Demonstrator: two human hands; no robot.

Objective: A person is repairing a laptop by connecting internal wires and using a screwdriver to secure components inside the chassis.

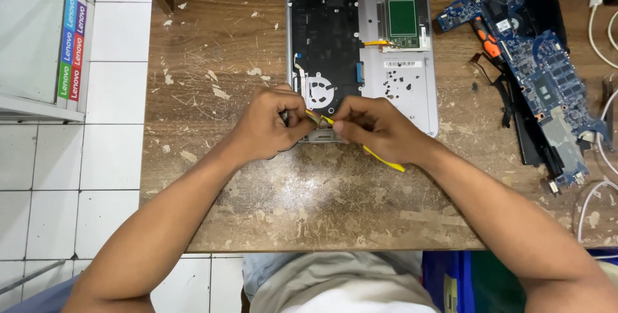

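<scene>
Both hands meet at the near edge of the opened laptop shell (399, 75), which lies bottom-up w/ its innards exposed. Right hand (376, 129) is closed on a yellow pry tool (376, 155); tip is at the shell's near edge, handle trailing toward the person. Left hand (273, 126) has its fingers curled tight, pinching sth small at that same edge; can't tell what.

Step looks like prying at the shell's edge. Next move prob calls for gentle leverage, left hand steadying.

Inside the shell: fan (318, 89), green board (403, 18). Right of the shell, apart from it, lies a blue motherboard (541, 75) w/ an orange-handled screwdriver (487, 41) on it.
</scene>
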